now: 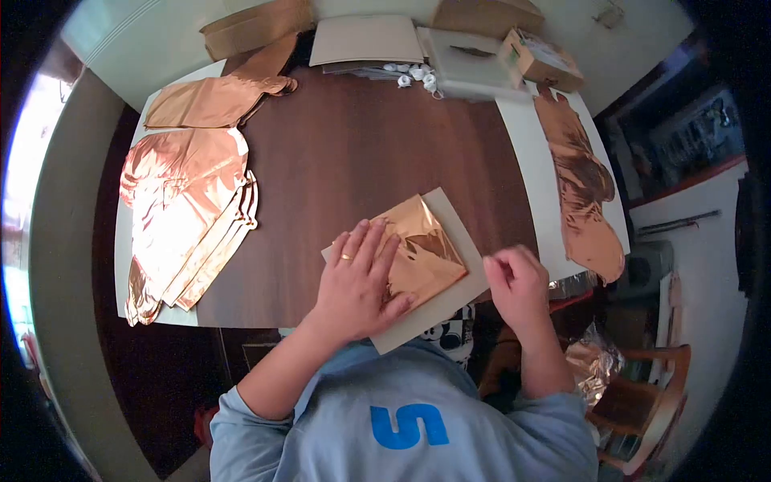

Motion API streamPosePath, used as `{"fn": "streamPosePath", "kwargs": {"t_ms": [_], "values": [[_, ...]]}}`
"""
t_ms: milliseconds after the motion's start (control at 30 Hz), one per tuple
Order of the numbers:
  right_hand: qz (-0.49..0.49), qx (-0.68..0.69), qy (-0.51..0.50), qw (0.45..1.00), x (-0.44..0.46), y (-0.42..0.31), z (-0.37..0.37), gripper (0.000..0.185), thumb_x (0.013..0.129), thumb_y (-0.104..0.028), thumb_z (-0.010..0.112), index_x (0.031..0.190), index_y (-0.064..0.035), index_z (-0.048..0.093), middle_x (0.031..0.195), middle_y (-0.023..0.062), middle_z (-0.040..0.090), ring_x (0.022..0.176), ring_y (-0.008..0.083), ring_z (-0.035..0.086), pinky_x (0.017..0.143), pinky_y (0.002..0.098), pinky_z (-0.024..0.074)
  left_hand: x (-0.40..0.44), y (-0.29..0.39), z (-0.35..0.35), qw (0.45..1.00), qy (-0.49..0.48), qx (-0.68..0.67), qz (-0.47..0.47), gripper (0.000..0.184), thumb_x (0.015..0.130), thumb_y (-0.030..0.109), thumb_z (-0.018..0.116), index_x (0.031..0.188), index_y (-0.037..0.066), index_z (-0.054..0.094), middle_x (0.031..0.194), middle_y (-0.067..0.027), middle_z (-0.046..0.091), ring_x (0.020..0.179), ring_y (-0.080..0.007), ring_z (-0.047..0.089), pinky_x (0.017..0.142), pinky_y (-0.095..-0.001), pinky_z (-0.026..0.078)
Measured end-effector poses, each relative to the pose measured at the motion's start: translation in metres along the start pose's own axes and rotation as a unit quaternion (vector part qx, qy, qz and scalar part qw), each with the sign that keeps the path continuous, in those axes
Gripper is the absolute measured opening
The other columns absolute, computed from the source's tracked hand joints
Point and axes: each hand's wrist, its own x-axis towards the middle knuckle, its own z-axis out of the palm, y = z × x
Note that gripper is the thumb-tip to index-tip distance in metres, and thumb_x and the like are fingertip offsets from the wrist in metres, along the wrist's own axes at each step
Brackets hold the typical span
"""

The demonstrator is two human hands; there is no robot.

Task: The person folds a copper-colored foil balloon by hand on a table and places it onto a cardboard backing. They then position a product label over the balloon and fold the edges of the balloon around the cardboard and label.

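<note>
My left hand (361,277) lies flat with fingers spread on a folded copper-coloured foil sheet (426,249). The shiny foil is creased near its middle and rests on a grey cardboard sheet (458,217), set at an angle by the table's front edge. Just beyond the board's right corner is my right hand (518,285), its fingers curled together. Whether those fingers pinch anything is hidden. A ring shows on my left hand.
Copper foil pieces (185,185) are piled along the left of the brown table (361,136). Another crumpled foil strip (574,177) lies at the right on white board. Behind stand a pale board stack (365,40), small white bundles (418,75) and a cardboard box (554,68). A wooden chair (662,402) is right.
</note>
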Motion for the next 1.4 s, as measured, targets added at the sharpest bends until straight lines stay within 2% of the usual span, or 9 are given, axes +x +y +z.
{"fn": "streamPosePath", "kwargs": {"t_ms": [33,167,267,400,500,700,900,1200,1400], "values": [[0.018,-0.004,0.009,1.000,-0.012,0.000,-0.005,0.025,0.087,-0.025,0.074,0.081,-0.0033,0.064,0.081,0.0137,0.068,0.067,0.0287,0.067,0.058,0.0387,0.0515,0.004,-0.001,-0.003,1.000,0.010,-0.003,-0.001,0.072,0.089,0.053,0.061,0.139,0.002,0.051,0.144,-0.0243,0.047,0.135,-0.0420,0.042,0.112,-0.0539,0.032],[0.086,0.020,-0.078,0.993,-0.050,-0.002,-0.013,0.027,0.093,-0.026,0.070,0.087,-0.0001,0.068,0.068,0.0110,0.067,0.060,0.0239,0.067,0.059,0.0338,0.0523,0.032,-0.005,-0.005,0.997,0.053,-0.048,0.018,0.065,0.084,0.042,0.070,0.132,0.002,0.054,0.139,-0.0226,0.050,0.129,-0.0415,0.047,0.108,-0.0531,0.037],[0.201,0.267,-0.109,0.936,-0.070,0.027,0.017,0.035,0.097,-0.032,0.066,0.090,0.0022,0.069,0.073,0.0089,0.071,0.065,0.0189,0.070,0.061,0.0312,0.0538,0.046,-0.010,0.014,0.996,0.060,-0.056,0.045,0.068,0.083,0.040,0.073,0.136,0.004,0.051,0.140,-0.0234,0.050,0.130,-0.0428,0.047,0.108,-0.0528,0.038],[0.307,0.619,-0.161,0.705,-0.076,0.032,0.035,0.033,0.099,-0.030,0.062,0.109,0.0008,0.067,0.098,0.0120,0.073,0.083,0.0181,0.070,0.072,0.0314,0.0564,0.045,-0.008,0.025,0.996,0.042,-0.027,0.079,0.069,0.083,0.039,0.073,0.139,0.006,0.050,0.142,-0.0236,0.049,0.131,-0.0431,0.047,0.107,-0.0532,0.039],[0.329,0.722,-0.151,0.589,-0.084,0.027,0.047,0.032,0.099,-0.027,0.062,0.116,-0.0013,0.066,0.107,0.0125,0.071,0.089,0.0181,0.069,0.076,0.0331,0.0566,0.034,-0.003,0.021,0.995,0.011,-0.043,0.095,0.071,0.081,0.038,0.075,0.139,0.006,0.050,0.142,-0.0229,0.049,0.130,-0.0432,0.048,0.106,-0.0528,0.040],[0.326,0.558,-0.118,0.754,-0.082,0.003,0.051,0.038,0.094,-0.028,0.070,0.119,-0.0003,0.067,0.106,0.0081,0.071,0.089,0.0157,0.067,0.076,0.0306,0.0538,0.030,0.011,0.005,0.992,-0.010,-0.108,0.068,0.075,0.075,0.034,0.081,0.139,0.006,0.051,0.137,-0.0204,0.053,0.121,-0.0403,0.054,0.100,-0.0499,0.044],[0.265,0.504,-0.065,0.820,-0.086,-0.007,0.056,0.027,0.092,-0.018,0.072,0.111,0.0020,0.070,0.100,0.0064,0.073,0.088,0.0124,0.067,0.078,0.0291,0.0534,0.044,0.021,0.009,0.995,0.011,-0.096,-0.026,0.070,0.072,0.032,0.085,0.131,0.007,0.057,0.114,-0.0154,0.061,0.101,-0.0366,0.058,0.088,-0.0453,0.049],[0.243,0.448,-0.093,0.855,-0.088,-0.011,0.050,0.029,0.093,-0.019,0.071,0.112,0.0027,0.069,0.100,0.0062,0.073,0.088,0.0116,0.066,0.079,0.0294,0.0533,0.060,0.010,0.001,0.949,-0.037,-0.261,-0.175,0.033,0.085,0.020,0.078,0.109,0.000,0.068,0.092,-0.0141,0.071,0.079,-0.0228,0.069,0.074,-0.0343,0.056],[0.272,0.481,-0.068,0.831,-0.096,-0.007,0.059,0.028,0.092,-0.019,0.073,0.111,0.0020,0.069,0.100,0.0049,0.072,0.090,0.0105,0.065,0.082,0.0296,0.0525,0.057,-0.016,-0.020,0.904,-0.132,-0.344,-0.216,0.023,0.090,0.016,0.074,0.102,-0.003,0.070,0.086,-0.0097,0.073,0.077,-0.0121,0.066,0.070,-0.0306,0.054]]}}
